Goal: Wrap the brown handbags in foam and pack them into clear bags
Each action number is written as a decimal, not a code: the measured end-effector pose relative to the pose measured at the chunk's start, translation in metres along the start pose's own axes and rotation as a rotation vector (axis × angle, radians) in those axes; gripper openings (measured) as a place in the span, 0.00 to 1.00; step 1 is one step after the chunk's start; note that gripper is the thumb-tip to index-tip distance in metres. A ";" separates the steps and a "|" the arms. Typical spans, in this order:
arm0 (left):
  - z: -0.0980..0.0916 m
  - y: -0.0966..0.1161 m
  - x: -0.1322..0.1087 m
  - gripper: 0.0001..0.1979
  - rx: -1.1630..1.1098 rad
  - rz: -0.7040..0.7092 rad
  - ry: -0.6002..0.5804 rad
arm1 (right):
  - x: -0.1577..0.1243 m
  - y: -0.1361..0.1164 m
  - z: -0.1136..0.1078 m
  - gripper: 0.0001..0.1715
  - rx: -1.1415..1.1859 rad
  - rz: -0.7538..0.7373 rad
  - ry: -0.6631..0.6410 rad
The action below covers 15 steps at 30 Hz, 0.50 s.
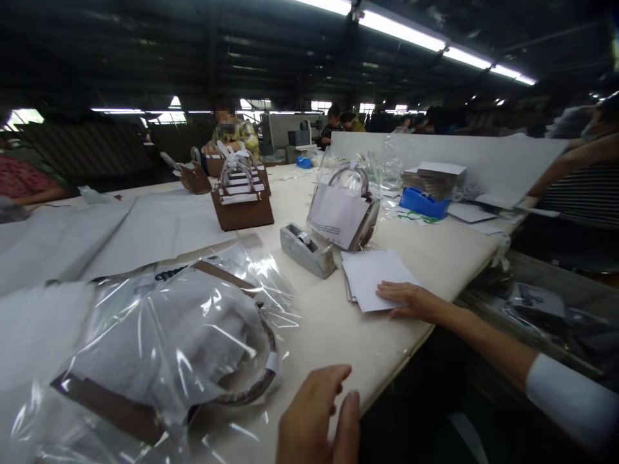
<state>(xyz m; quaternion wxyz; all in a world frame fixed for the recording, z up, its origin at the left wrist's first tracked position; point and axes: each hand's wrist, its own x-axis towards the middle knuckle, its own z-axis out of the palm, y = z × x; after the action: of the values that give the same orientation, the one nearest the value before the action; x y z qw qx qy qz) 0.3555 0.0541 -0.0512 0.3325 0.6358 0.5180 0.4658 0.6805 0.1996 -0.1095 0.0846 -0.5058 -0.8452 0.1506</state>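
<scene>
1. The right hand (413, 301) rests flat on smooth, white, square-cornered cards (370, 274) stacked near the pale desk's edge (348, 345); its fingers are extended, slightly spread, gripping nothing.
2. The left hand (312, 415) is empty, fingers loosely curved and parted from the thumb.
3. Left of it, glossy, creased clear plastic covers a handbag (184, 341) with an arched handle (268, 361).
4. A wedge-shaped grey tape dispenser (307, 251) sits just beside the cards.

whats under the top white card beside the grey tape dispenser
Beneath the top white card, edges of more cards show at the left; their faces are covered. The right hand rests on top.
</scene>
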 end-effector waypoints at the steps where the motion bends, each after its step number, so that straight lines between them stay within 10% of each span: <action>1: 0.025 -0.007 0.010 0.12 -0.207 -0.209 -0.078 | 0.000 -0.001 0.000 0.27 0.004 -0.006 -0.004; 5: 0.100 -0.047 0.065 0.19 -0.814 -0.817 -0.164 | -0.006 -0.003 0.002 0.21 0.041 -0.040 0.053; 15: 0.159 -0.051 0.109 0.15 -1.212 -0.815 -0.069 | -0.017 -0.008 0.030 0.28 -0.094 -0.138 0.247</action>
<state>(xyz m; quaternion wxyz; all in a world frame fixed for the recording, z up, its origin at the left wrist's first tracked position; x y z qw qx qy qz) 0.4902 0.1813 -0.1251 0.7891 0.1114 0.3540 0.4895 0.6727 0.1763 -0.1351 0.1743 -0.4646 -0.8672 0.0412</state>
